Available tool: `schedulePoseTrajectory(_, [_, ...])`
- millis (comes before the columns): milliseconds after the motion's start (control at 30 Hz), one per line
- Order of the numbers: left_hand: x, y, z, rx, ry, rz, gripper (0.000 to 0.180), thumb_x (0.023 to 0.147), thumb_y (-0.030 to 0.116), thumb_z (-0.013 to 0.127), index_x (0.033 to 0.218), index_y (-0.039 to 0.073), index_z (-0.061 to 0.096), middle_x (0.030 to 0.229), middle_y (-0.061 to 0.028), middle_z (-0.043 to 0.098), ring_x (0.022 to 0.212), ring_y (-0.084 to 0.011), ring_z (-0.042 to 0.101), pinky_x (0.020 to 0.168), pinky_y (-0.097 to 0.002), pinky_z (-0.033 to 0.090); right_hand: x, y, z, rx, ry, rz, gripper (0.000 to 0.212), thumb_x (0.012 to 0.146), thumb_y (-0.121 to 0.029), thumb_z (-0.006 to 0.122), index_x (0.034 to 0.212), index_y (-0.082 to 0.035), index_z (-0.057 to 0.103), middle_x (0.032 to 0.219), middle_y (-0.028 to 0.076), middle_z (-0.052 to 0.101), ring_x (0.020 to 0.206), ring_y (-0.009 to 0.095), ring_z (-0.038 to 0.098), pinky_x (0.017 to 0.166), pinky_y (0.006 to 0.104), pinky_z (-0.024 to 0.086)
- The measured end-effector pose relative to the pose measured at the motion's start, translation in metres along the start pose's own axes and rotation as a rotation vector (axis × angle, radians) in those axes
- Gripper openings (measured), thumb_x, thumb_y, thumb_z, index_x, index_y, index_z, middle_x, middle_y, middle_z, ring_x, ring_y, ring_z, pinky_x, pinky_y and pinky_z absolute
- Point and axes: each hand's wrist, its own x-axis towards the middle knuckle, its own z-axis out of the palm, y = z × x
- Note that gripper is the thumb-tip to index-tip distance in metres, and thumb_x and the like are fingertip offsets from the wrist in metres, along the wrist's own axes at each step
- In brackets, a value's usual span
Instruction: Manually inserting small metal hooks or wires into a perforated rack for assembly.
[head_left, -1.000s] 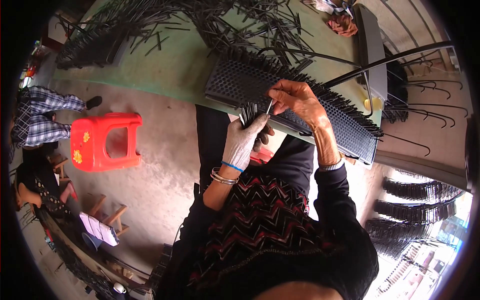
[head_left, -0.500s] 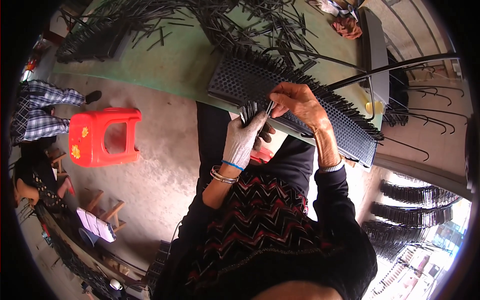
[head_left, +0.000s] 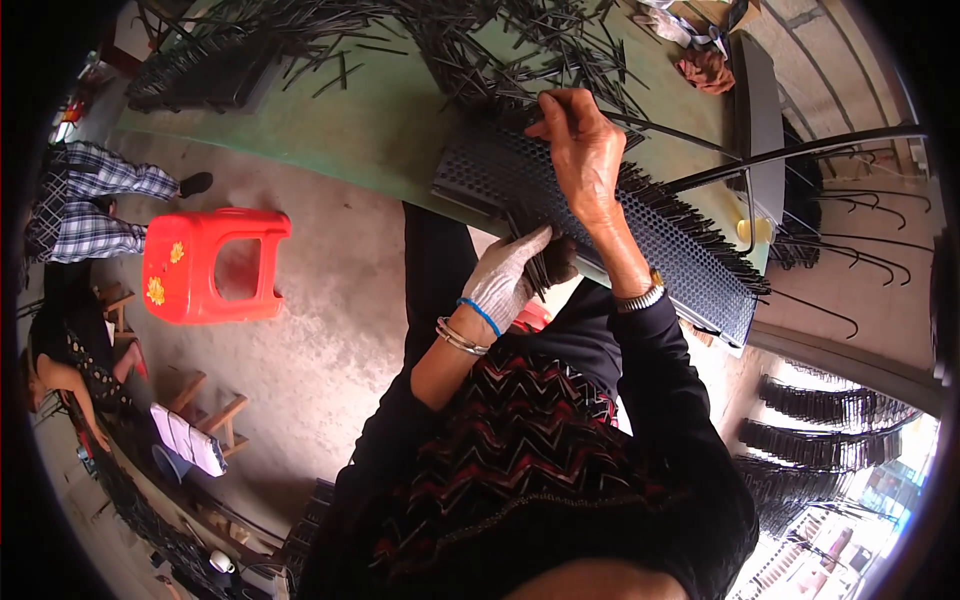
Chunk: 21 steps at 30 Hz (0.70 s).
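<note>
Fingers of our right hand pinch a thin black rod over the far end of the perforated black tray, the hand reaching out above the tray's upper edge, with a watch showing at the wrist. Our left hand, in a pale glove with a blue band and bangles at the wrist, is clenched around a bundle of black rods held just at the tray's near edge. We see the tray lying tilted across the edge of the green table, its long side already bristling with a row of rods standing in its holes. Beyond it, a loose heap of black rods is strewn over the tabletop. To our left on the concrete floor stands a red plastic stool, and near it another person in checked trousers is seated. Racks of hooked black pieces sit to our right.
</note>
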Motion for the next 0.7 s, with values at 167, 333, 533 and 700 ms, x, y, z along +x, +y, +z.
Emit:
schedulePoseTrajectory(167, [-0.008,-0.001,-0.001,0.053,0.057,-0.008,0.024,0.098,0.021,0.057,0.108,0.0,0.059,0.093,-0.0156,0.068,0.083,-0.0268,0.069,0.071,-0.0446,0.06,0.003,0.003,0.011,-0.088,-0.018,-0.058,0.011,0.093,-0.012,0.062,0.097,-0.001,0.063,0.069,0.006,0.07,0.064,0.009,0.067,0.058,0.0233,0.05])
schedulePoseTrajectory(333, [-0.012,-0.007,-0.001,0.04,0.135,0.025,0.024,0.098,0.022,0.057,0.109,0.0,0.059,0.094,-0.0146,0.067,0.082,-0.0262,0.069,0.07,-0.0445,0.06,0.003,0.004,0.009,-0.105,-0.021,-0.04,0.012,0.093,-0.012,0.062,0.097,-0.001,0.063,0.069,0.006,0.07,0.063,0.01,0.067,0.058,0.0244,0.049])
schedulePoseTrajectory(533, [-0.014,-0.004,0.004,0.171,0.152,0.168,0.023,0.098,0.022,0.057,0.108,0.001,0.059,0.092,-0.0136,0.067,0.079,-0.0249,0.068,0.069,-0.0408,0.06,0.006,0.002,0.007,-0.141,-0.079,-0.029,0.013,0.093,-0.013,0.061,0.097,-0.001,0.063,0.07,0.008,0.07,0.065,0.011,0.068,0.059,0.0255,0.05])
schedulePoseTrajectory(700, [-0.018,-0.007,0.0,0.111,0.156,0.076,0.023,0.096,0.024,0.06,0.103,0.002,0.06,0.083,-0.0105,0.066,0.069,-0.0202,0.066,0.064,-0.0343,0.059,0.009,0.003,0.011,-0.139,-0.116,-0.011,0.012,0.091,-0.011,0.063,0.096,0.0,0.065,0.071,0.01,0.069,0.062,0.014,0.068,0.059,0.027,0.05])
